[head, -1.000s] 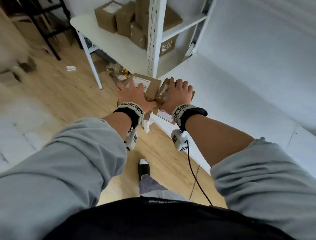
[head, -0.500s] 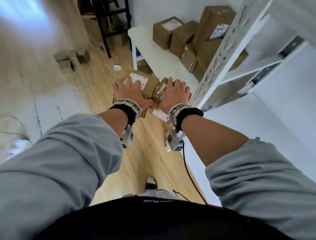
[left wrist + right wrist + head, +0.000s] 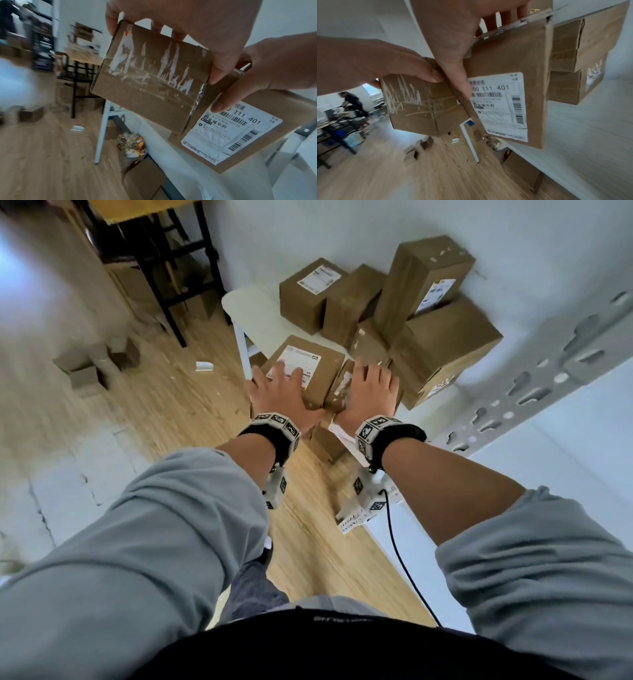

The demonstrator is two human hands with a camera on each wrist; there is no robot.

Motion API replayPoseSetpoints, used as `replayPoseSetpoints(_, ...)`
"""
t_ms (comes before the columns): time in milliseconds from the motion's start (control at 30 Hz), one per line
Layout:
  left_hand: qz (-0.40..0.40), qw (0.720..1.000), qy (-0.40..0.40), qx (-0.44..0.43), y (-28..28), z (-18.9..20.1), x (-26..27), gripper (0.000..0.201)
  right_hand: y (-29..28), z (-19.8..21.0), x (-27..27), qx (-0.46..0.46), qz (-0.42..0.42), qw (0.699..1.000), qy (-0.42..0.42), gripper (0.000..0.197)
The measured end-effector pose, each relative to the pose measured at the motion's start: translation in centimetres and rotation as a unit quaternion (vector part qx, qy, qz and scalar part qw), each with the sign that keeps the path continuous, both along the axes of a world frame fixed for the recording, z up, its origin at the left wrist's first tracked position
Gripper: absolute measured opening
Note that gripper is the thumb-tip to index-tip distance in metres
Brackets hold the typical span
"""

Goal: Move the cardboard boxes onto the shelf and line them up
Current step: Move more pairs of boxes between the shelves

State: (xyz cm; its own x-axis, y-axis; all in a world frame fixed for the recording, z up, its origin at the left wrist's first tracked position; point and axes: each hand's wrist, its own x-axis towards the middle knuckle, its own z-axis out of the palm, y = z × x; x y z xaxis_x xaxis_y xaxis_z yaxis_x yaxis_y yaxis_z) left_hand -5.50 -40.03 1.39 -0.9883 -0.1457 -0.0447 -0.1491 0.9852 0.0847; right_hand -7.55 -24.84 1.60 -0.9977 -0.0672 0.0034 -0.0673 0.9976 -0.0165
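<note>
- My left hand [image 3: 281,395] sits at the centre of the head view, fingers spread over the top of the left box [image 3: 308,371], thumb curled down its near side, so it grips that box.
- The left wrist view shows the same box's underside [image 3: 150,81], streaked with torn white tape, held by thumb and fingers at the top of the frame.
- My right hand [image 3: 370,395] is just beside the left one, gripping the right box [image 3: 339,392]; the two boxes touch along one edge (the thumbs nearly meet there).
- In the right wrist view the right box [image 3: 513,67] fills the centre, its white shipping label [image 3: 501,105] facing the camera, the thumb lying across the label's upper left corner.
- Both held boxes hang over the front edge of the white shelf [image 3: 253,313], in the middle of the head view; I cannot tell whether either touches the shelf board.
- Behind them, in the upper right of the head view, a cluster of stacked boxes [image 3: 442,344] stands on the shelf against the wall, some with labels.
- A perforated white upright [image 3: 548,364] of the shelf crosses the right side of the frame.
- On the wooden floor [image 3: 171,412] at left lie small cardboard boxes [image 3: 89,371], with a black stool frame [image 3: 164,278] in the upper left.
- A person [image 3: 353,104] stands far off at the left edge of the right wrist view.
</note>
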Motion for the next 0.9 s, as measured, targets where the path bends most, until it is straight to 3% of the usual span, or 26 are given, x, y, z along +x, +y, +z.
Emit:
replayPoseSetpoints(233, -0.128, 0.991, -0.042, 0.02, 1.4, -2.5, -9.5, 0.101, 1.2, -1.9, -6.0, 0.003, -0.142, 0.99, -0.018, 0.112)
replayPoseSetpoints(467, -0.198, 0.974, -0.094, 0.054, 3.0, -7.1, -14.1, 0.099, 3.3, -4.6, -9.3, -0.008, -0.252, 0.968, -0.013, 0.103)
replayPoseSetpoints(633, -0.224, 0.968, -0.104, 0.05, 2.8, -10.1, -14.5, 0.102, 3.9, -5.2, -10.3, 0.002, -0.249, 0.969, -0.007, 0.1)
replayPoseSetpoints(900, -0.234, 0.968, -0.093, 0.007, 3.0, -9.9, -14.3, 0.101, 3.0, -4.8, -9.6, 0.04, -0.239, 0.97, -0.033, 0.101)
